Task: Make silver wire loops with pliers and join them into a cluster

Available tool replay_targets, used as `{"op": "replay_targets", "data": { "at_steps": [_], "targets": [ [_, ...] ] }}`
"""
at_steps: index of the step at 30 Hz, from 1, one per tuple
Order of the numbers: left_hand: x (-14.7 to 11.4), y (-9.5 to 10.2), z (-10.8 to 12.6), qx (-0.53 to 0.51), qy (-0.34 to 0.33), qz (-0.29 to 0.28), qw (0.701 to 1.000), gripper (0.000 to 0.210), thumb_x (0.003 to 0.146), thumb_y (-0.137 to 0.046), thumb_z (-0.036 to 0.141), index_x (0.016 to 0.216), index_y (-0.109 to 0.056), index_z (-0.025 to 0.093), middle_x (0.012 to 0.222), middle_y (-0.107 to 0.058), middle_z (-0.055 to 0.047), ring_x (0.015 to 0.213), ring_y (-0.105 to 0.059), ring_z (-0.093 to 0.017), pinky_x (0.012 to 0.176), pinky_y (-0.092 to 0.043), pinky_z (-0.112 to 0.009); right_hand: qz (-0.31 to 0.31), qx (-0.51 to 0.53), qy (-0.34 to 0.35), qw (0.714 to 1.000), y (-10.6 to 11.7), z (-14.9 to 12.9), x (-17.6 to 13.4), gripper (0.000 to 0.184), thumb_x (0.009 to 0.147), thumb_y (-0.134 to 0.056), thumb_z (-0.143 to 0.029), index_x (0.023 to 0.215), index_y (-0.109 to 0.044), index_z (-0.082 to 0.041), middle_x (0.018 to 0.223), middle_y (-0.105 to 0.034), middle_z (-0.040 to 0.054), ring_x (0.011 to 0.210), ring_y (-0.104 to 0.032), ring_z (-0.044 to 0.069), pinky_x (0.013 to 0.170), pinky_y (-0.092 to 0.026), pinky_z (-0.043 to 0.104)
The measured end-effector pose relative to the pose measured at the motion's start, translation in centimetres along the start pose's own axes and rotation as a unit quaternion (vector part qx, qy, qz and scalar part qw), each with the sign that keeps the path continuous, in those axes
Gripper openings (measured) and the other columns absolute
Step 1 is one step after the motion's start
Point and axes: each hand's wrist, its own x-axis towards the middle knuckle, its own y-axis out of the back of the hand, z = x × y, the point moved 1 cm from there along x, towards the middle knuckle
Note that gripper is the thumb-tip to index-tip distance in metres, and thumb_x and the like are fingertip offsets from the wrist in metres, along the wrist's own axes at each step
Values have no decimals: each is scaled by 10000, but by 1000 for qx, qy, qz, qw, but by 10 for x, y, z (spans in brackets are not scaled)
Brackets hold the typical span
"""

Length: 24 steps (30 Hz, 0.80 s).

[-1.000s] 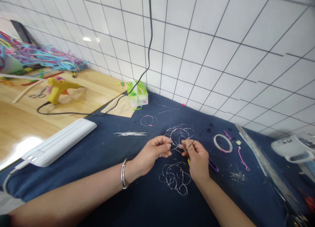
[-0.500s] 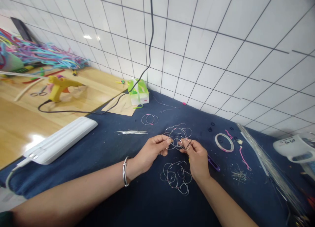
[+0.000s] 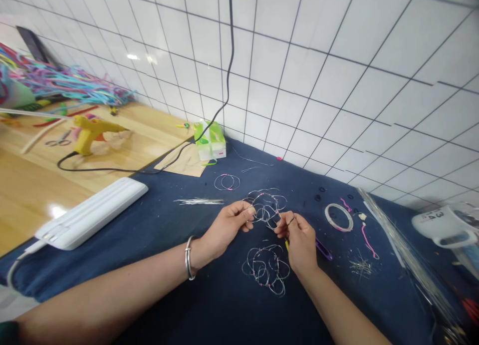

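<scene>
Between my two hands is a looped wire ring [image 3: 266, 205], made of thin silvery wire with small pinkish spots. My left hand [image 3: 234, 224], with a silver bangle [image 3: 188, 259] at the wrist, pinches the ring's left side between thumb and fingers. On its right side, the fingers of my right hand [image 3: 301, 237] are closed at the wire's edge. A second looped wire ring [image 3: 266, 271] lies on the dark blue cloth [image 3: 168, 300] just below my hands. A tool with purple handle [image 3: 324, 248] and a bit of yellow lies partly hidden under my right hand.
Straight wire pieces [image 3: 200, 201] and two thin hoops [image 3: 227, 182] lie to the left. Rightward are a roll of tape [image 3: 339, 217], wire clippings [image 3: 360, 266], long wires [image 3: 400, 240] and a white mug [image 3: 443, 224]. A power strip [image 3: 93, 212] and yellow glue gun [image 3: 90, 133] lie left.
My right hand's fingers have shifted slightly down along the wire ring's right side. The ring has tilted a little to the left, still between both hands.
</scene>
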Motion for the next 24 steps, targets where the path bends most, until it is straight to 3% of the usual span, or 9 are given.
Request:
{"op": "replay_targets", "data": {
  "at_steps": [4, 9, 13, 19, 24],
  "targets": [
    [1, 2, 1, 8, -17, 17, 1000, 227, 807, -527, 373, 749, -545, 154, 628, -557, 6, 579, -505, -100, 566, -398, -221, 10, -8, 10, 1000, 4, 3, 1, 373, 795, -492, -494, 691, -616, -158, 644, -617, 31, 533, -559, 120, 518, -422, 254],
    [0, 2, 1, 6, -24, 19, 1000, 234, 814, -516, 375, 746, -539, 152, 621, -553, 4, 574, -499, -101, 560, -393, -221, 13, -104, 12, 994, 5, 6, 3, 328, 782, -519, -462, 790, -666, -169, 679, -626, 35, 560, -559, 126, 501, -406, 241],
    [-1, 1, 1, 3, -28, 11, 1000, 229, 823, -508, 367, 756, -543, 151, 635, -555, 1, 578, -496, -101, 566, -393, -224, 1, -145, 1, 989, 2, 4, 4, 302, 751, -556, -446, 729, -672, -168, 625, -616, 23, 534, -552, 125, 469, -391, 230],
    [0, 0, 1, -7, -26, -18, 999, 211, 834, -498, 350, 792, -548, 149, 666, -548, -5, 593, -495, -102, 576, -391, -230, -31, -98, -34, 994, -2, -4, 2, 285, 742, -575, -423, 792, -678, -162, 693, -632, 39, 530, -539, 115, 458, -386, 225],
    [3, 1, 0, -23, -20, -47, 998, 191, 832, -507, 333, 799, -541, 148, 689, -527, 1, 591, -480, -93, 582, -388, -231, -10, -96, -46, 994, 3, -17, 6, 319, 728, -595, -423, 880, -677, -155, 624, -593, 16, 512, -485, 98, 489, -379, 228]
  ]
}}
